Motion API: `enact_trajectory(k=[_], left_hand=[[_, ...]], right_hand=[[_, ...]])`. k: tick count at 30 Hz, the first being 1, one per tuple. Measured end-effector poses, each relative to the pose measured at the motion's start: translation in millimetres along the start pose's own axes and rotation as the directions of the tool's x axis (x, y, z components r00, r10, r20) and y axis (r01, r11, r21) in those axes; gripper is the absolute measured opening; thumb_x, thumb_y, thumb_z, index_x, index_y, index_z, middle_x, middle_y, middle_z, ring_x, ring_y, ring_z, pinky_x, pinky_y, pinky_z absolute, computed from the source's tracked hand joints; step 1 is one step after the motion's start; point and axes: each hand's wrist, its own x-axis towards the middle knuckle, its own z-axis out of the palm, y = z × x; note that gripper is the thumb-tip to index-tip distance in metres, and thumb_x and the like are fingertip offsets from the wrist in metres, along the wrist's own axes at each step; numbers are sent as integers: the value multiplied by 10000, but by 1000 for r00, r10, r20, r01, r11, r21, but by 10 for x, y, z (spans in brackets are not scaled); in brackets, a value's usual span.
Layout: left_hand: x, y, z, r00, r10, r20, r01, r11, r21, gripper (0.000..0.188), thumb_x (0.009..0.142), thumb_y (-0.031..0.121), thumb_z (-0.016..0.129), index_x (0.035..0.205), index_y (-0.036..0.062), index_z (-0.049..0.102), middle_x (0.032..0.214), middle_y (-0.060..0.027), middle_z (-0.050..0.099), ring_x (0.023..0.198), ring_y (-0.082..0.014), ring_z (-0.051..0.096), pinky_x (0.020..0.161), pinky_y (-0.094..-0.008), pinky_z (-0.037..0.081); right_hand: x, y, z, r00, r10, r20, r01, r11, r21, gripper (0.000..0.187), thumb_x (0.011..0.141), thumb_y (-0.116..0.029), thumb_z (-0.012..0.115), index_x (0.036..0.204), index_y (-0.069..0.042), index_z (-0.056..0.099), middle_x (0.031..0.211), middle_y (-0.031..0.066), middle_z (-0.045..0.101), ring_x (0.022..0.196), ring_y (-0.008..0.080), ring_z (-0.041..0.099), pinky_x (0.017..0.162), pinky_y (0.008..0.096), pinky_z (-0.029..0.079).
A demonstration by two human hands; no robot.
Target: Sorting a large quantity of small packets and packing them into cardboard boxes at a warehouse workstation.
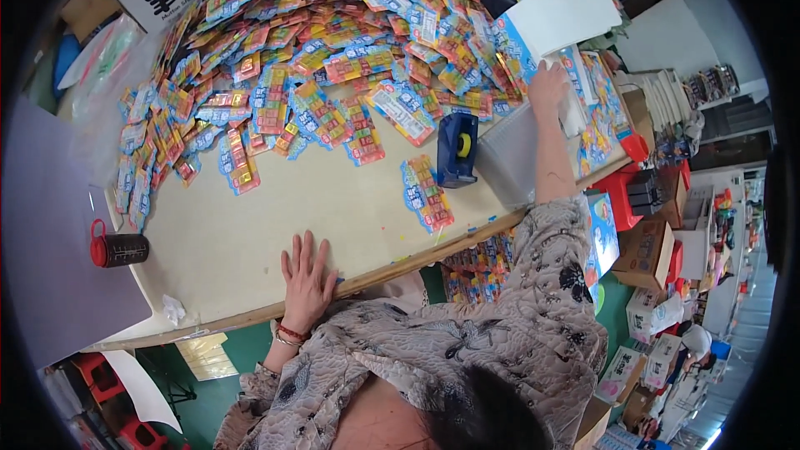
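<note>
At the far side, the heap of packs [358, 62] is cut off by the edge of the view, and the packs overlap so much that many are half hidden. At far right the right hand [547, 87] is at the near edge of the white box [562, 18]; its fingertips are hard to make out (whether they pinch anything, I cannot tell). The left hand [307, 283] lies palm down, fingers slightly spread, holding nothing, on the table's [242, 242] near edge.
</note>
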Motion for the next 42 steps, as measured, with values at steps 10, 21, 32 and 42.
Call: enact_trajectory(k=[10,21,32,42], left_hand=[[45,-24,-4,999,23,-26,-22,1000,11,604,898,290,543,1436,107,339,1534,-170,173,1431,-348,102,1132,-512,52],[453,10,-218,912,-347,-218,-145,223,-964,964,842,195,669,1505,186,-31,1545,-144,126,1419,-271,166,1085,-510,242],[753,-664,-611,932,-361,31,-17,-130,-991,1040,810,487,639,1484,164,-84,1409,-87,314,1192,-272,443,806,-450,474],[653,-1116,-933,927,-299,227,244,21,-970,614,841,297,549,1369,90,313,1175,-122,536,924,-246,616,793,-420,518]], right_hand=[[226,-53,61,965,-214,-150,213,977,-20,109,800,-115,583,900,-96,625,881,97,635,897,276,605,757,440,468],[-1235,-1426,-2362,750,-538,-385,600,308,738,83,806,-45,625,869,1,596,762,137,605,703,269,602,642,314,465],[-3069,-2546,-1988,703,-672,-232,296,-20,955,214,807,-95,664,960,-6,545,832,96,541,756,206,541,657,321,449],[-2749,-2732,-1766,710,-703,-44,251,195,948,431,769,-229,660,1081,27,508,897,137,577,796,242,573,724,348,478]])
